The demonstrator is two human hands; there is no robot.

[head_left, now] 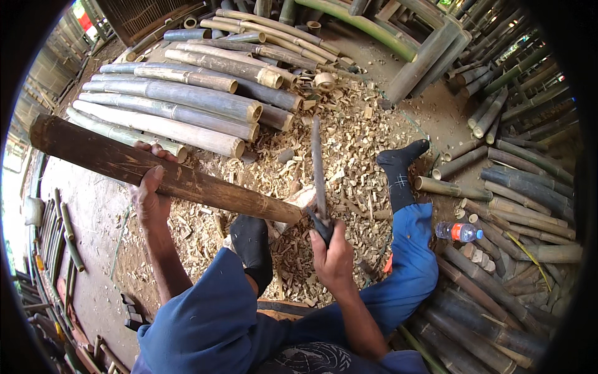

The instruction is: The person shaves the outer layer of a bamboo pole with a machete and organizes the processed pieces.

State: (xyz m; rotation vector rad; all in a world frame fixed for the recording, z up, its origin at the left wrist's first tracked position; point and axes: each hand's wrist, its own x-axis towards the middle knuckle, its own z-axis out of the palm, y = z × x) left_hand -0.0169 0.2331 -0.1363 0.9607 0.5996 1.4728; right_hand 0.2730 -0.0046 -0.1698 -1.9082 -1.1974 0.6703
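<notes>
My left hand (152,187) is wrapped round a thick dark-brown bamboo pole (205,187), which slants from the upper left down to the middle. In my right hand (335,255) is the dark handle of a machete (318,159), its long narrow blade pointing up and away from me. The pole's near right end lies close beside the machete's handle; whether they touch I cannot tell. Just beyond that end is a pale chopped block of wood (302,198), partly covered by the pole and the blade.
Wood chips (355,181) cover the floor around my dark-socked feet. Cut bamboo poles (180,103) lie in a row at the far left. More bamboo (523,187) is stacked along the right, with a plastic bottle (460,232) beside it. Two thick poles (430,59) lean at the far right.
</notes>
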